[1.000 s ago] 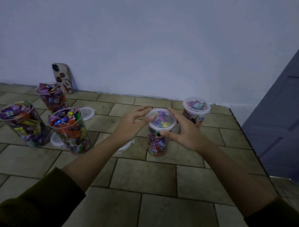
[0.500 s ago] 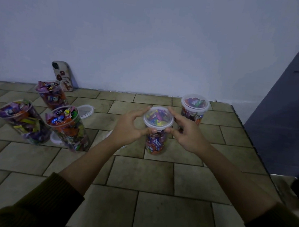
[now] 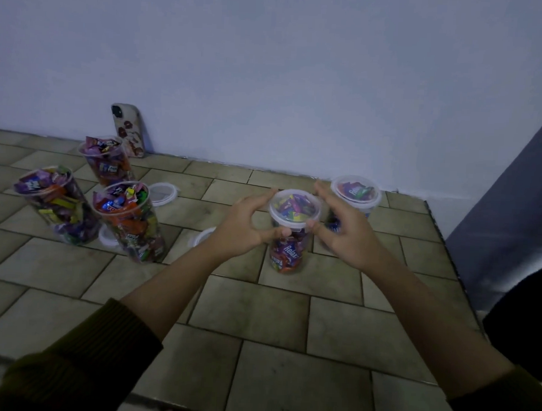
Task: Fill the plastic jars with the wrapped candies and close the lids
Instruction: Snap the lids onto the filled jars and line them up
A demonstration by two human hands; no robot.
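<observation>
Lid-closing looks to be the step in hand. The middle candy jar (image 3: 289,249), full, stands on the tiled surface (image 3: 258,313) between the hands and wears its clear lid (image 3: 295,206). The left hand (image 3: 247,224) curls round the lid's left rim, thumb beneath it. The right hand (image 3: 346,232) is spread, fingers fairly straight, thumb tip touching the near-right rim. Whether the lid is seated all round I cannot tell. Next likely calls for an even press around the rim, then a loose lid (image 3: 162,192) for one of the open jars (image 3: 129,221) at left.
</observation>
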